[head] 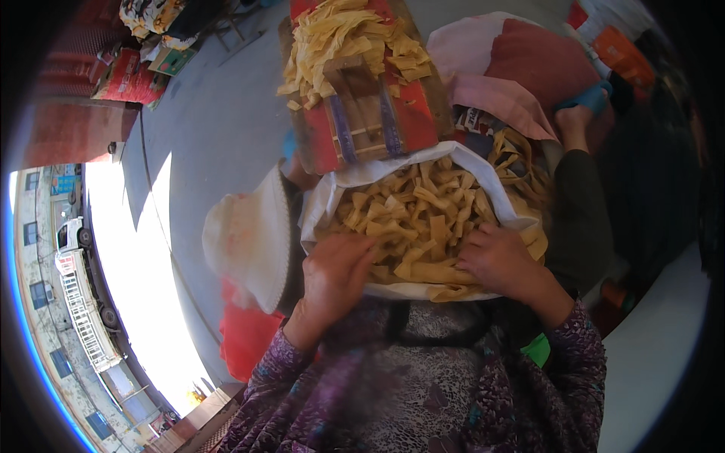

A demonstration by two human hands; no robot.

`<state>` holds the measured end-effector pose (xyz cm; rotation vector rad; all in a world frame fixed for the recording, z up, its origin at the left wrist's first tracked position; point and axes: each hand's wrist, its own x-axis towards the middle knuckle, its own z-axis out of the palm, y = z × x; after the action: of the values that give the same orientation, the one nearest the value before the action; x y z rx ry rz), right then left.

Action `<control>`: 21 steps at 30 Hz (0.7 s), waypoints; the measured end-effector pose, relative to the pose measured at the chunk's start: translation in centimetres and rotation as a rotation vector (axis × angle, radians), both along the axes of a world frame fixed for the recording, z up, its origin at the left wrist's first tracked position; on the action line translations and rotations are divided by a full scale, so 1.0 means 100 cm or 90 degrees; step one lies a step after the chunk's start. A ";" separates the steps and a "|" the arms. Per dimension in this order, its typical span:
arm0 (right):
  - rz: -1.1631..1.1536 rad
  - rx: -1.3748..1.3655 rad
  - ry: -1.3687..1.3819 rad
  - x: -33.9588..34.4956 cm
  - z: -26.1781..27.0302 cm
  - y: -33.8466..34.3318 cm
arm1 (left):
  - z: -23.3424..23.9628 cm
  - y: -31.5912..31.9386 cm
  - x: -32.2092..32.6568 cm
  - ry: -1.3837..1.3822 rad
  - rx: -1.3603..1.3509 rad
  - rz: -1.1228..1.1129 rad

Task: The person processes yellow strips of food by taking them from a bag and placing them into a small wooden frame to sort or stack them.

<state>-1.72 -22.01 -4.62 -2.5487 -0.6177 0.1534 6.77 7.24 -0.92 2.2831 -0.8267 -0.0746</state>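
In front of my body is a white sack [453,150] with its mouth spread wide, full of folded or knotted yellow-tan dried strips [419,209] that look like plant husk. My left hand [340,272] is at the sack's near left side, with curled fingertips over the strips. On the near right, my right hand [501,257] rests among the strips with bent fingers, close to a long flat piece [436,274]. Whether either hand grips a strip is hidden by the fingers.
Beyond the sack, a red board [314,133] carries a wooden jig [362,113] and a heap of flat pale strips [340,39]. A person in a white hat [246,243] is at left. Another person's hand [573,122] lies by a pink cloth bundle [510,102].
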 end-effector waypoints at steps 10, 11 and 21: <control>-0.040 0.082 -0.008 -0.014 0.000 0.008 | -0.004 -0.025 -0.007 0.068 0.008 -0.089; -0.048 0.114 -0.012 -0.017 -0.002 0.008 | -0.008 -0.026 -0.008 0.069 0.010 -0.103; -0.193 0.379 0.025 0.001 0.030 0.017 | 0.003 -0.049 -0.014 0.025 0.020 -0.200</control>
<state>-1.63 -20.28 -1.61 -2.0187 -0.2072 -0.0787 5.40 2.36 -0.66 2.1555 -1.1637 -0.2748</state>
